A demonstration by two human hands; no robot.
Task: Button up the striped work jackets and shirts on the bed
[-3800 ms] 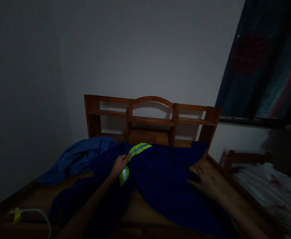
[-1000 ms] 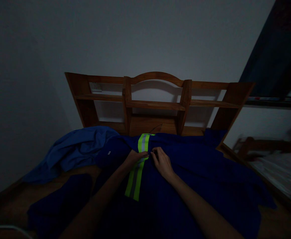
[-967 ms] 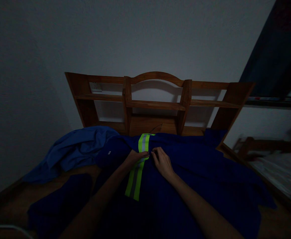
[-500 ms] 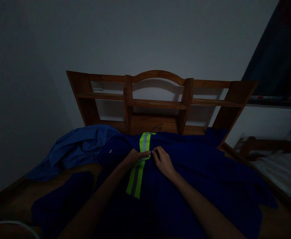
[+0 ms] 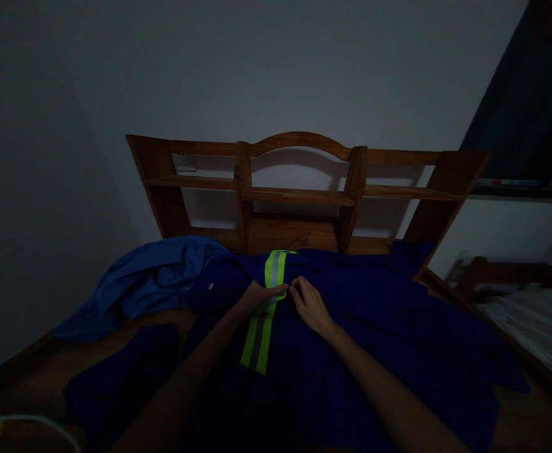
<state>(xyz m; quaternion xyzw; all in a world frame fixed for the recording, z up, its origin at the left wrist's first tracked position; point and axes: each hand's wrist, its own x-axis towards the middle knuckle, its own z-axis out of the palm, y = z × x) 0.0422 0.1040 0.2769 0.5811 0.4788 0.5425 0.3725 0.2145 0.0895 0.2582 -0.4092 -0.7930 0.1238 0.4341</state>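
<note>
A dark blue work jacket [image 5: 370, 352] is spread out in front of me, with a yellow-green and silver reflective strip [image 5: 258, 336] running down its front. My left hand [image 5: 259, 294] lies across the strip and grips the cloth, its thumb pointing right and its other fingers mostly hidden. Just to the right, my right hand [image 5: 311, 304] has its fingers bent in a pinch on the jacket's front, thumb and fingertips close to the left thumb. Whatever small part sits between the fingertips is too dark to make out.
Behind the jacket stands a wooden headboard [image 5: 299, 196] with shelves, against a pale wall. Lighter blue cloth [image 5: 162, 270] lies crumpled on the left. A pale cable [image 5: 30, 418] curves at the lower left. White bedding [image 5: 540, 321] shows at the far right.
Both hands stay at the same spot on the jacket, with only a tiny shift of the fingers. The view has moved slightly.
</note>
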